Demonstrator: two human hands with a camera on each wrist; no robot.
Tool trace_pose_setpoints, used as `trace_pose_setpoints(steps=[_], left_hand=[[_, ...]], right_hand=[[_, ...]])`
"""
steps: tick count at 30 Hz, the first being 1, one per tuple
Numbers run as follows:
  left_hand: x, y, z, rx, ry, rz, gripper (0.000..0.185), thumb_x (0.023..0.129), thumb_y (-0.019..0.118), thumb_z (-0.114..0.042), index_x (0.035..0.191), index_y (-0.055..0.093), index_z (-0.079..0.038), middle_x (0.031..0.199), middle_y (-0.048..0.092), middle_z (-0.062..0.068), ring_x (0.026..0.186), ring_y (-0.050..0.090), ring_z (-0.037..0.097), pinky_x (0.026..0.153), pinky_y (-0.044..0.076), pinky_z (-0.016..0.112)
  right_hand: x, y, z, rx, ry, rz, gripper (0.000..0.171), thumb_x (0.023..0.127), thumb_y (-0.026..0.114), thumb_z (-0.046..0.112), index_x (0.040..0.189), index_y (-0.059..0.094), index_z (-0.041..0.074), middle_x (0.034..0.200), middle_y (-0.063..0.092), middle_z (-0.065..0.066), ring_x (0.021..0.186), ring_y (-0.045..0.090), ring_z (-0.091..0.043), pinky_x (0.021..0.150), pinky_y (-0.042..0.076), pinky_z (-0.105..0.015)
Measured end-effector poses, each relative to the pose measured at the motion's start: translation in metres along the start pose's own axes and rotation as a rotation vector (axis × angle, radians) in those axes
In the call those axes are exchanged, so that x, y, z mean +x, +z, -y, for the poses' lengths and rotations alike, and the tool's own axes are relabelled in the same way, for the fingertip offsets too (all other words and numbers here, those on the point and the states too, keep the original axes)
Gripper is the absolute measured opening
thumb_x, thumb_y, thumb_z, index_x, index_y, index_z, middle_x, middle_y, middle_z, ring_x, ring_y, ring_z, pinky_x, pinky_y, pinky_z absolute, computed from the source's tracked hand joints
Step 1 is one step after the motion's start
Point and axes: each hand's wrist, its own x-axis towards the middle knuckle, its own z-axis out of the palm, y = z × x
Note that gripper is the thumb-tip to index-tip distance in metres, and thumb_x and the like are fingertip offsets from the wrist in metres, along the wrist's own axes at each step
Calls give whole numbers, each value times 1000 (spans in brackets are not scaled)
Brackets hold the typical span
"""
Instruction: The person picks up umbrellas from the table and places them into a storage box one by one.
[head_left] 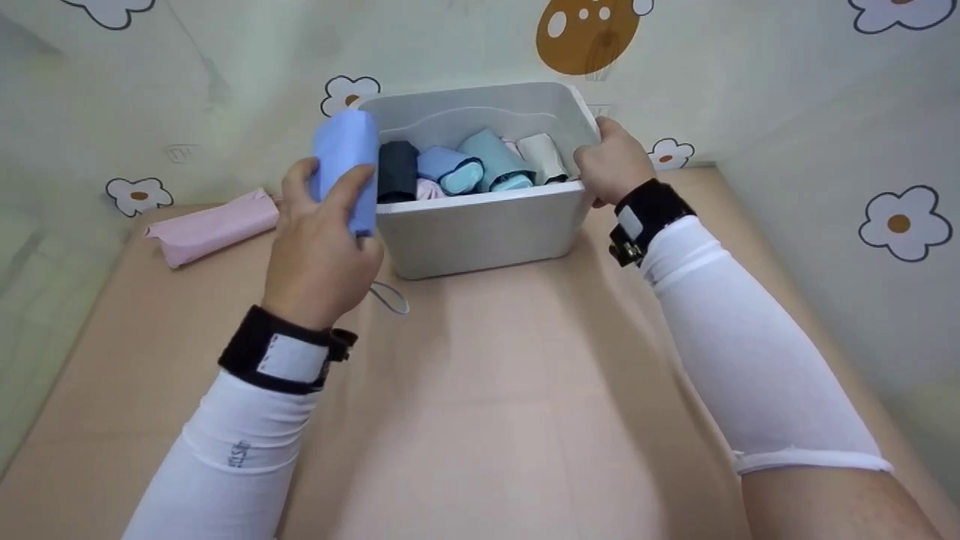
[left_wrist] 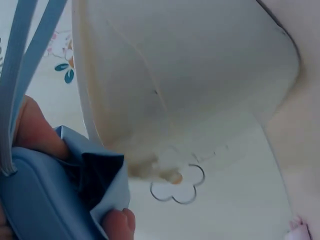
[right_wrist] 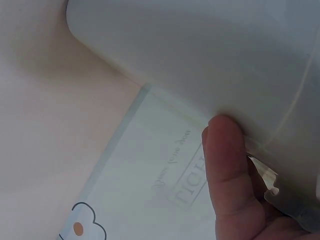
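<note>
white bin (head_left: 480,225): 1 | rolled items inside bin: about 6 | blue roll (head_left: 346,161) held: 1 | pink roll (head_left: 212,225) on table: 1

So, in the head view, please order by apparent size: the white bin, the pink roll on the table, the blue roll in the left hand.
1. white bin
2. pink roll and blue roll: they look alike, and the blue roll is partly hidden by the left hand, so unranked.

A light blue folded fabric umbrella (head_left: 345,161) stands roughly upright in the left grip, just beside the left front corner of a white rectangular plastic bin (head_left: 480,225). Its thin strap loop hangs below. The bin sits on the worktop, tilted slightly, holding rolled umbrellas in blue, teal, navy and cream.
</note>
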Motion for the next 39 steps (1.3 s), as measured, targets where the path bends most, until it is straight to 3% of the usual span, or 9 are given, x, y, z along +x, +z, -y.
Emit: trace_pose_setpoints(steps=[3,8,14,19,31,39], left_hand=[[4,6,-14,-21,39,-4,72,87,64,-7,154,53,-32,169,20,20,137,44,55,106,46,70],[14,21,-33,-37,120,4,70,89,66,-9,153,54,-34,169,22,19,130,53,51,103,51,65],[28,37,-51,11,200,28,68,90,65,-8,152,56,-35,168,26,19,126,56,50,105,52,61],[38,42,-62,38,239,87,72,91,62,-7,153,52,-41,171,25,16,121,58,49,106,51,58],[75,43,-58,42,213,220,76,94,61,-8,158,44,-45,176,18,6,136,52,44,115,46,56],[93,46,-49,-40,172,301,74,97,58,-10,162,38,-40,176,17,5,139,52,38,114,47,50]], right_hand=[[0,0,-1,-11,-21,-6,68,104,40,24,169,20,21,160,47,-10,127,56,-31,81,63,-44],[1,-1,-3,-43,-65,-29,68,102,40,23,167,24,17,155,52,-14,121,60,-32,70,63,-40],[0,1,-3,-15,-31,-3,69,104,39,24,169,18,20,161,47,-11,128,56,-32,81,63,-44],[0,1,-2,3,-10,0,69,105,39,24,170,16,22,163,45,-10,129,55,-32,84,62,-45],[2,-1,0,-2,3,0,70,105,40,24,170,13,24,165,43,-9,131,54,-32,85,62,-45],[1,-1,-2,-22,-27,-16,68,103,40,23,169,21,21,161,47,-11,128,56,-32,76,63,-41]])
